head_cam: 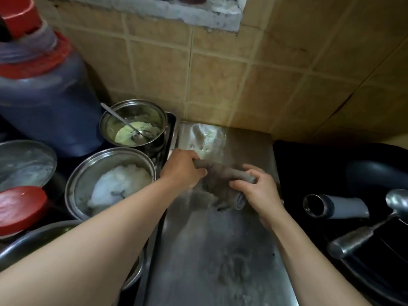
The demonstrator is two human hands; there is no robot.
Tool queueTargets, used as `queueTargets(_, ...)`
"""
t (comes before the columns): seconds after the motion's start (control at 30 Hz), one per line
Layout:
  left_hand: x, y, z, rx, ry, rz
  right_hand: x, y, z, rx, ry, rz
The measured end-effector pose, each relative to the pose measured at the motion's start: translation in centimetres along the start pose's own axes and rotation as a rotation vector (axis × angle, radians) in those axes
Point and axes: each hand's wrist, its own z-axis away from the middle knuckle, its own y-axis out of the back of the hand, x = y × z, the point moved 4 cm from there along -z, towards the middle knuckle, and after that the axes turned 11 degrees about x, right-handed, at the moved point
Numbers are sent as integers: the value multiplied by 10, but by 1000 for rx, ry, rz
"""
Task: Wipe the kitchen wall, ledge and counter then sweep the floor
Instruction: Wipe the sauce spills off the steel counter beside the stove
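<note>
Two hands: left hand (181,167), right hand (257,191). One grey cloth (223,180). One steel desk (220,250). Two steel pots: far pot (108,120), near pot (77,186). One spoon (120,119). One blue jug (44,102). One black wok (331,162). One ladle (397,200). One red lid (21,206). One ledge (176,9).

Both hands (220,180) gripping a rolled grey cloth (223,175) above the wet steel counter (220,250).

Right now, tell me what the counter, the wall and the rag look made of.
Grey metal counter: likely stainless steel, dull sheen with smeared reflections. Tan tiled wall: glazed ceramic tile, pale grout lines. Grey rag in both hands: soft woven cloth, twisted and creased, possibly damp.
</note>
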Motion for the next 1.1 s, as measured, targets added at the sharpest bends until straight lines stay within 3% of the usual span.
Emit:
queueTargets(0.17, 7, -23, -25, 3, 30, 0, 5, -12, -20, 170, -59, -5)
queueTargets(0.37, 10, -27, -58, -13, -59, -133, -34, -5, -51, 444, 305, 264)
queueTargets(0.43, 5, -31, -62, 7, -68, -165, -30, -19, -57, 393, 439, 396)
queueTargets(0.47, 2, -33, -62, 7, -72, -180, -23, -30, -58, 283, 457, 515)
queueTargets(0.57, -7, -40, -59, 8, -96, -218, 10, -58, -53, -68, 314, 810)
queueTargets(0.63, -10, -40, -57, 37, -111, -227, 8, -56, -50, 24, 273, 737)
queueTargets(0.7, -9, -37, -55, 79, -148, -240, -4, -56, -53, 179, 394, 649)
queueTargets(0.73, -8, -35, -55, 103, -174, -250, -6, -61, -59, 154, 447, 645)
queueTargets(0.83, -5, -28, -56, 178, -252, -295, 6, -85, -70, -144, 512, 812)
queueTargets(0.9, -6, -25, -58, 204, -289, -320, 22, -87, -78, -171, 487, 877)
queueTargets(1.1, -4, -28, -70, 157, -326, -365, 45, -58, -132, 139, 266, 816)
